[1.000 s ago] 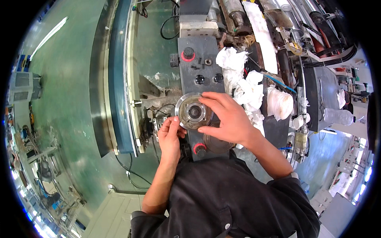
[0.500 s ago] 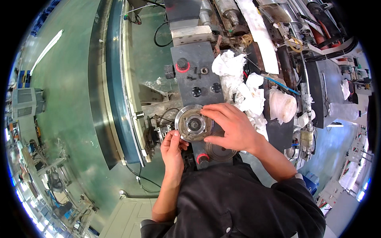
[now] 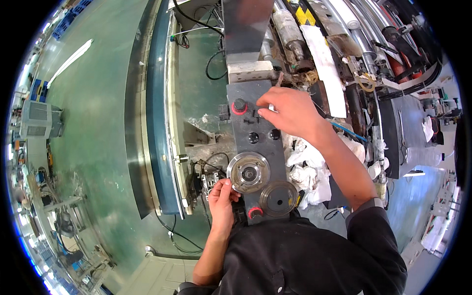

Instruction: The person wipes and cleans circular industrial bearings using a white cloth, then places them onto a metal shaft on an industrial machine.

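Note:
A round metal flange (image 3: 258,186) with a hub at its centre lies on the dark machine plate (image 3: 246,130). My left hand (image 3: 221,204) is closed at its left edge, thumb against the rim and fingers curled beneath. My right hand (image 3: 292,110) is over the far part of the plate, thumb and forefinger curled together beside the small dark screws (image 3: 250,119). What it may hold is hidden, and the hand covers where the hex nut lay. A second, darker disc (image 3: 270,200) lies nearer me, right of the flange.
Knobs with red rings (image 3: 239,108) stand at the plate's far and near ends. Two black round caps (image 3: 253,137) sit between. Crumpled white cloths (image 3: 307,174) lie to the right, by machine rollers (image 3: 290,27). A long rail (image 3: 169,113) runs at left.
My right hand has left the flange and reached away to the far screws and nut. My left hand stays at the flange's rim. The whole view has shifted slightly.

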`<state>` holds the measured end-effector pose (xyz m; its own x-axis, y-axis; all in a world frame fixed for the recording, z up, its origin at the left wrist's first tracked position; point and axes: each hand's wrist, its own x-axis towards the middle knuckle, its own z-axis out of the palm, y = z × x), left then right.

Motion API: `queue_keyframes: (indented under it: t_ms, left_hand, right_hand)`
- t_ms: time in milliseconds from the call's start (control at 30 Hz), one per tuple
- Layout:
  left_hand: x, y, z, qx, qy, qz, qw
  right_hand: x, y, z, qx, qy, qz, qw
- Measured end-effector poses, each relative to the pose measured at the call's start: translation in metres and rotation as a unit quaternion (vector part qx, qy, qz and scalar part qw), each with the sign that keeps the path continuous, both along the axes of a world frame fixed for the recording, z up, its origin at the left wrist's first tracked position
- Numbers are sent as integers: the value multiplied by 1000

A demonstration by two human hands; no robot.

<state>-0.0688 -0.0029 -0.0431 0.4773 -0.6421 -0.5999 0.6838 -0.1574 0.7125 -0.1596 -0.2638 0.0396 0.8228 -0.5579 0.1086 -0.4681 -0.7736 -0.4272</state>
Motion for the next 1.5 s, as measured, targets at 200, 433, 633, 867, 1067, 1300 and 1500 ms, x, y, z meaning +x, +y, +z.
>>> queue_keyframes:
  t_ms: [200, 433, 633, 867, 1067, 1300, 1500]
  left_hand:
    - [1, 1, -3, -11, 0, -11, 1000]
    - [2, 1, -7, -18, -15, -32, 999]
    - [2, 1, -6, -17, -4, -23, 1000]
    - [4, 2, -7, -21, 6, -20, 1000]
    - [4, 0, -8, -24, -1, -28, 999]
    - [2, -7, 7, -33, -73, -40, 996]
    - [5, -9, 6, -37, -51, -41, 997]
  right_hand:
    - [28, -7, -5, 36, 156, -49, 986]
    - [40, -5, -10, 18, 218, -62, 974]
    - [35, -5, -9, 51, 163, -100, 980]
    - [13, 13, 15, 173, -36, -159, 971]
    - [-10, 88, 21, 319, -58, -77, 943]
    - [-10, 112, -11, 353, -79, -69, 930]
    - [-6, 119, -27, 340, -118, -61, 931]
